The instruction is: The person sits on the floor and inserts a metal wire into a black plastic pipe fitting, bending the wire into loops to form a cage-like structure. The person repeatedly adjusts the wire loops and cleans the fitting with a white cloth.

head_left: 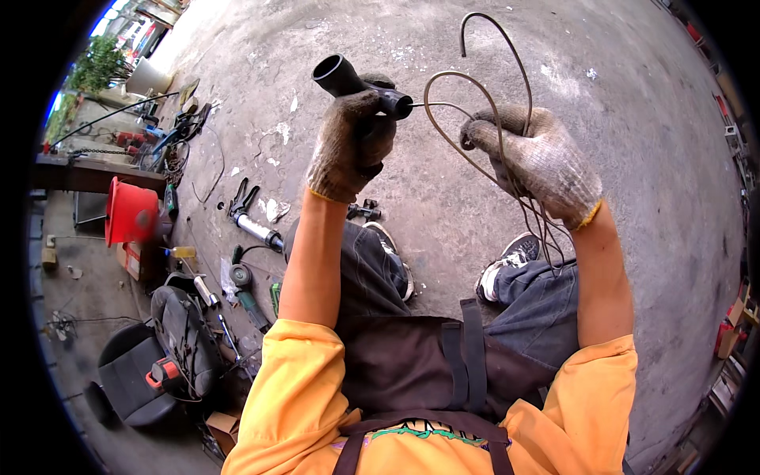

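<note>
In a dirty work glove, my left hand (356, 141) is closed round a black pipe fitting (339, 75). One wide round mouth of the fitting points up and left, and a smaller opening faces right. My gloved right hand (532, 150) pinches a long thin wire (453, 75), coiled in loose loops. A straight stretch of it reaches left to the fitting's small opening; how far it goes inside is hidden. One hooked loop rises above the right hand, and more strands hang below it toward my knee.
On the concrete floor to the left lie a caulking gun (255, 229), an angle grinder (247, 293) and a dark car seat (142, 372). A red bucket (131, 212) stands farther left. Small black fittings (366, 210) lie between my left arm and shoe. Boxes (730, 328) line the right edge.
</note>
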Demonstrator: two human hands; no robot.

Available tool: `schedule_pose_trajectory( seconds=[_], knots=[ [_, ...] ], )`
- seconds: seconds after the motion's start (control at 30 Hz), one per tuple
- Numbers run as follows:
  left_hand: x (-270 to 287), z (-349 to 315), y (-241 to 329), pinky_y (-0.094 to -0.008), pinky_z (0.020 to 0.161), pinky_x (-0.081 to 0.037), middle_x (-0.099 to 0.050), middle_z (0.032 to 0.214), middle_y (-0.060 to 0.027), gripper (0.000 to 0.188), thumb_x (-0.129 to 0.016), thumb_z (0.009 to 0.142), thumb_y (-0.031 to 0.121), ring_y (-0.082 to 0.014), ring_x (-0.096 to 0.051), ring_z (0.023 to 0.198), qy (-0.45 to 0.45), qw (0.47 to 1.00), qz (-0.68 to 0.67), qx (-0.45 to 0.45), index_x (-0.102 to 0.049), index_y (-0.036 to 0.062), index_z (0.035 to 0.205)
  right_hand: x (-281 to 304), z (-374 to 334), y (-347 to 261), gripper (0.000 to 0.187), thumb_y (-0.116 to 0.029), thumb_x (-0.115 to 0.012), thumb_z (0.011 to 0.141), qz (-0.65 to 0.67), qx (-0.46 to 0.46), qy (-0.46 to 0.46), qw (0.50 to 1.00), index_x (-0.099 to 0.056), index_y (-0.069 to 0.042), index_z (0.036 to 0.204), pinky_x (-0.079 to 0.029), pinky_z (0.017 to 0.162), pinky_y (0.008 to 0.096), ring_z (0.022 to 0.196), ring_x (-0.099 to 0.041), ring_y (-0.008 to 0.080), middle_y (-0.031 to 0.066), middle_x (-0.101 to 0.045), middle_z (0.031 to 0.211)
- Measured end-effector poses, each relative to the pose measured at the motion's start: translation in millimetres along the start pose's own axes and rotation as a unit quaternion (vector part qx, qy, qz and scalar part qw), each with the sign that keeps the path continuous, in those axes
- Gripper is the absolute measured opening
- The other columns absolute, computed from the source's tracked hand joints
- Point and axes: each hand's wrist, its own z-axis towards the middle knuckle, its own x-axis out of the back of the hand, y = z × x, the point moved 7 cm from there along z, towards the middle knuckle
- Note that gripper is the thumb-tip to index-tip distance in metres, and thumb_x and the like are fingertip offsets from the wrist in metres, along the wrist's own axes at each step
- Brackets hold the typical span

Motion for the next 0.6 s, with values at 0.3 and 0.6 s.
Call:
schedule_pose_trajectory(
  seconds=[0.3,0.6],
  knots=[
    [-5,-11,-5,-0.0211,0.037,-0.028,-0.052,0.065,0.0012,0.009,-0.059,0.091,0.014,-0.0073,-0.039,0.041,0.027,0.993,0.105,-0.053,-0.060,0.0088,0.097,-31,7,5,0.024,-0.024,-0.068,0.097,0.051,-0.011,-0.035,0.998,-0.072,-0.001,0.101,-0.030,0.043,0.0218,0.047,-0.040,0.0019,-0.0075,-0.049,0.058],
    [22,4,6,-0.0208,0.040,-0.036,-0.055,0.066,0.0009,0.012,-0.059,0.094,0.017,-0.0072,-0.048,0.047,-0.036,0.999,-0.026,-0.012,-0.061,0.0073,0.101,-21,-10,-11,0.020,-0.015,-0.069,0.095,-0.096,0.156,0.076,0.980,-0.073,0.001,0.106,-0.044,0.055,0.0224,0.063,-0.055,0.0036,0.0014,-0.071,0.079]
  ],
)
